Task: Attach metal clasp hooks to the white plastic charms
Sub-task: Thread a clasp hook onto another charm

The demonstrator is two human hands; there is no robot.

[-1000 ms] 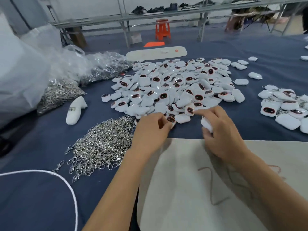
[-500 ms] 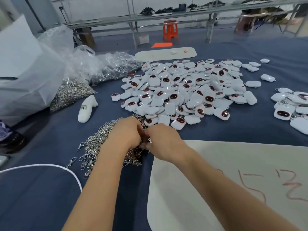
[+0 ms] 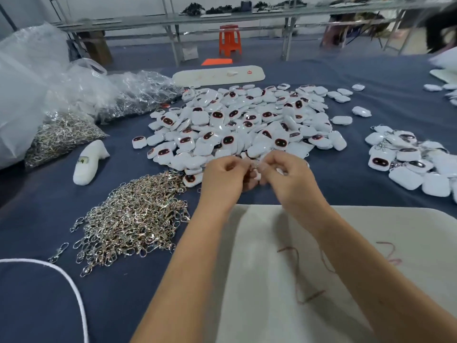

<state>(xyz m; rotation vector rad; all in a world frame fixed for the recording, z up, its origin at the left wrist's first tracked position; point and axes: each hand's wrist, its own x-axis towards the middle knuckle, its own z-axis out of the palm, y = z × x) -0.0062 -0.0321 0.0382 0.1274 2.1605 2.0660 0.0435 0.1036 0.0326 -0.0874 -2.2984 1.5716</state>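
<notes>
A big heap of white plastic charms (image 3: 247,125) with dark red-eyed faces lies mid-table. A pile of silver clasp hooks (image 3: 133,219) lies at the front left. My left hand (image 3: 223,179) and my right hand (image 3: 288,179) meet just in front of the charm heap, above the blue cloth. My right hand pinches a white charm (image 3: 257,175), mostly hidden by fingers. My left hand's fingertips pinch a small metal clasp hook (image 3: 254,165) against it. A second group of charms (image 3: 408,162) with hooks lies at the right.
A cream foam board (image 3: 371,243) with brown scribbles lies under my forearms. A white shoe-shaped piece (image 3: 89,162) lies left. Clear bags of hooks (image 3: 61,134) and plastic wrap fill the far left. A white cord (image 3: 71,288) curves at the front left. An orange stool (image 3: 230,40) stands beyond.
My hands were at the hook pile half a second ago; now both have moved right and up, together before the charm heap, holding a charm and a hook.
</notes>
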